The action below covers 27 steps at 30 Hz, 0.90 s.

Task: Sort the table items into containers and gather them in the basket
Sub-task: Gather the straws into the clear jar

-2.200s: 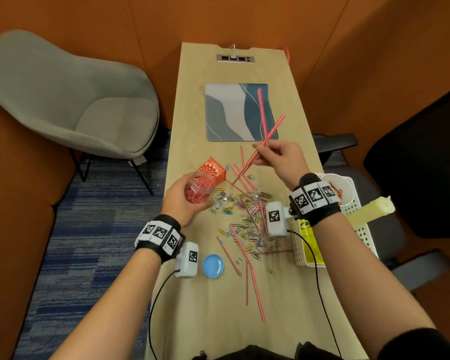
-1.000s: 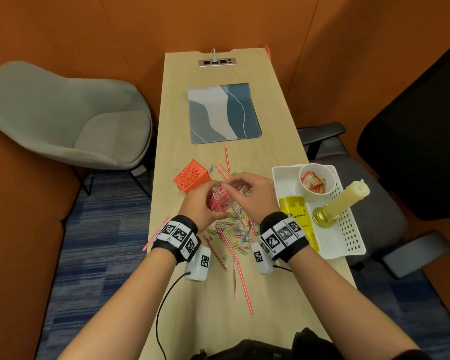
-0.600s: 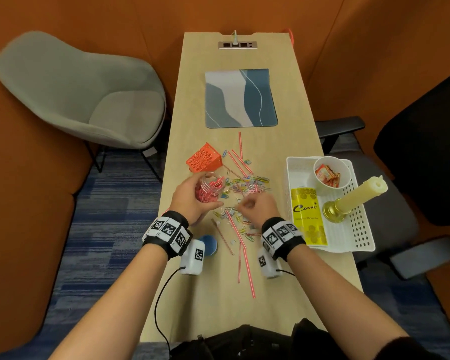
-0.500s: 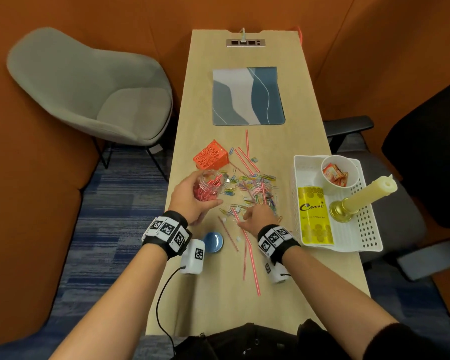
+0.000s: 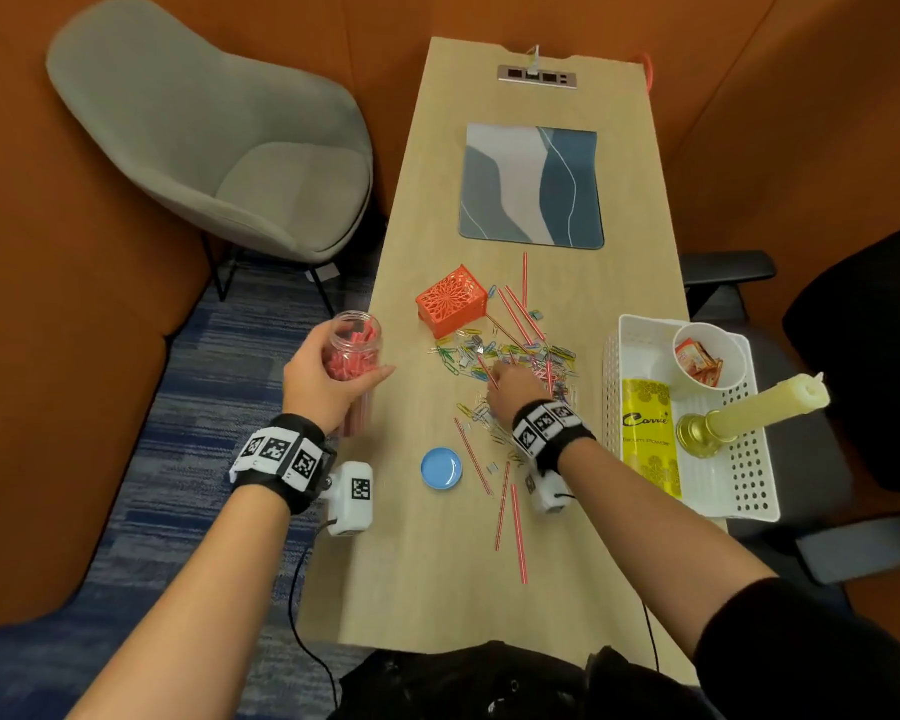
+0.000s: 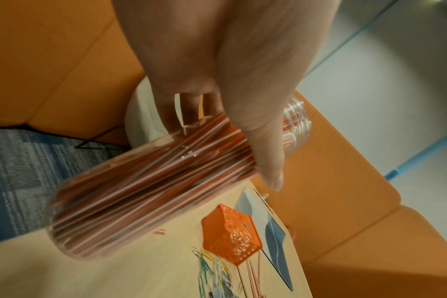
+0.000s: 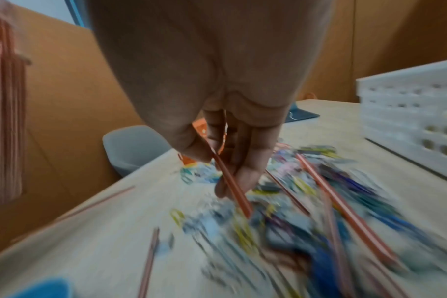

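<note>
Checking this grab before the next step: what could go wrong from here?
1. The left hand holds the open jar of straws past the table edge; a tilt could spill them on the floor.
2. The right hand pinches a straw buried in the paper clips; lifting may drag clips along.

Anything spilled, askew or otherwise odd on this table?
The candle leans out over the white basket's far rim instead of standing upright. Paper clips and straws lie scattered mid-table. Nothing looks damaged.
</note>
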Tool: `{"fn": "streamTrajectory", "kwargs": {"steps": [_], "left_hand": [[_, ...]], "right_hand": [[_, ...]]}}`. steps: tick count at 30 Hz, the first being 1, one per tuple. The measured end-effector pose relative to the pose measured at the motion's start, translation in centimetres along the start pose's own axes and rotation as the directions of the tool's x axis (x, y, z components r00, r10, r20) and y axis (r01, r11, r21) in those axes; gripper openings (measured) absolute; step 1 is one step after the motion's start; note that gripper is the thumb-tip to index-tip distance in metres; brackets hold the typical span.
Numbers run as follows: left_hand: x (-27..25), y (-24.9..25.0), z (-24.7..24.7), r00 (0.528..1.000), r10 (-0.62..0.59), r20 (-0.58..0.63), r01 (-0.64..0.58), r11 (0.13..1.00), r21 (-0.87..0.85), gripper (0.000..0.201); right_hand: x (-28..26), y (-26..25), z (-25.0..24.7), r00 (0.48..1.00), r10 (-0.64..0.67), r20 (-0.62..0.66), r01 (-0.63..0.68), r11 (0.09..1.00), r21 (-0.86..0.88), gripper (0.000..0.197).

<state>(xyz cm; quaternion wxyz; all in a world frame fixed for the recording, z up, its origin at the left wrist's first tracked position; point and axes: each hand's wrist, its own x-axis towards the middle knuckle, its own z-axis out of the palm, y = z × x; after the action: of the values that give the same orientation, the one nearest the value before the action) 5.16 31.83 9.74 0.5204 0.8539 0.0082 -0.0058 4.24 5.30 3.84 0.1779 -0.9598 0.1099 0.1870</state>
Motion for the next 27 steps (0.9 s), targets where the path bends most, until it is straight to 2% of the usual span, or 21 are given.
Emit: {"fn": "streamTrajectory", "kwargs": {"steps": [2,5,8,10,13,18,21,24,27], "left_hand": [[0.0,-1.0,-1.0,0.998,-0.033,-0.051,0.032,0.999,-0.015,0.069],[-0.1,-2.8,-2.5,0.990,-0.099,-0.102,0.097,0.995,-0.024,0.068],[0.3,-4.1,-3.5,0.982,-0.157,-0.108,0.155,0.988,-0.023,0.066],[0.7,-4.6,-3.9,0.981,-0.166,-0.104,0.166,0.986,-0.012,0.067],[1.5,-5.0,-3.9,0.982,-0.165,-0.098,0.165,0.986,-0.002,0.068],[2.7,-5.4,-3.5,0.987,-0.151,-0.054,0.152,0.988,0.006,0.066],[3.1,-5.5,-3.2,0.988,-0.150,-0.027,0.151,0.988,0.018,0.069],[3.6,-5.2,-2.8,0.991,-0.135,-0.009,0.135,0.991,0.013,0.069],[3.8,-4.8,-2.4,0.994,-0.109,-0.003,0.109,0.994,-0.002,0.067]], "right_hand": [[1.6,-2.2,-0.3,0.995,-0.098,-0.005,0.098,0.995,0.021,0.020],[3.7,-5.8,0.6,0.963,-0.264,0.062,0.265,0.964,-0.023,0.027],[5.1,-9.0,2.8,0.882,-0.447,0.152,0.459,0.886,-0.060,0.044],[5.7,-10.7,4.2,0.831,-0.508,0.228,0.538,0.838,-0.093,0.047],[6.4,-11.9,5.8,0.782,-0.542,0.309,0.597,0.793,-0.120,0.041],[7.2,-12.3,6.4,0.748,-0.586,0.312,0.642,0.757,-0.116,0.016],[7.4,-12.4,5.8,0.727,-0.559,0.399,0.670,0.706,-0.231,0.019],[7.4,-11.8,5.5,0.693,-0.551,0.465,0.713,0.617,-0.333,0.024],[7.2,-10.8,5.4,0.717,-0.514,0.471,0.687,0.633,-0.356,0.021]]}}
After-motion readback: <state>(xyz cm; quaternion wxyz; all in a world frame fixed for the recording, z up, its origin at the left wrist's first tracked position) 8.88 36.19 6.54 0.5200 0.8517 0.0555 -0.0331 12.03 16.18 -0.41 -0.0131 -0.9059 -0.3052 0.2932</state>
